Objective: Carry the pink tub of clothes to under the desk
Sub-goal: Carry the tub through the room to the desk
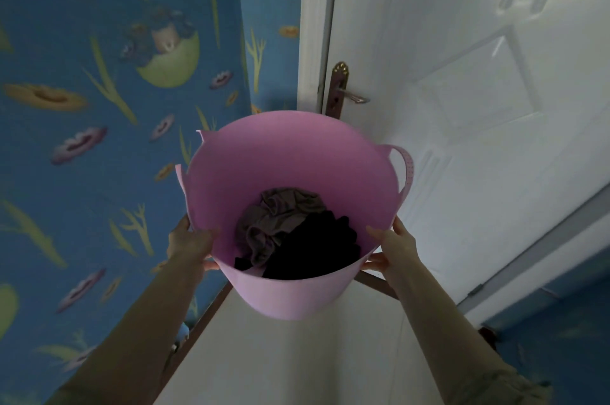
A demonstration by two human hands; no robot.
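We hold the pink tub [290, 292] up in front of us by its rim, one hand on each side, so the load stays level and the opening faces us. Our left hand [189, 244] is clamped on the near-left rim, thumb inside the wall and fingers outside; our right hand [394, 248] grips the near-right rim the same way. Holding the rim and not the loop handle [403, 170] probably keeps the soft wall from folding inward. The tub hangs in the air above a pale floor [297, 365], touching nothing else, with the blue patterned wall [99, 140] to its left and a white door [462, 107] just behind it. Inside, a grey-brown garment [274, 223] and a black garment [317, 246] lie bunched at the bottom, well below the rim, so little could spill. No desk is in view, so we judge the carrying is not yet finished.
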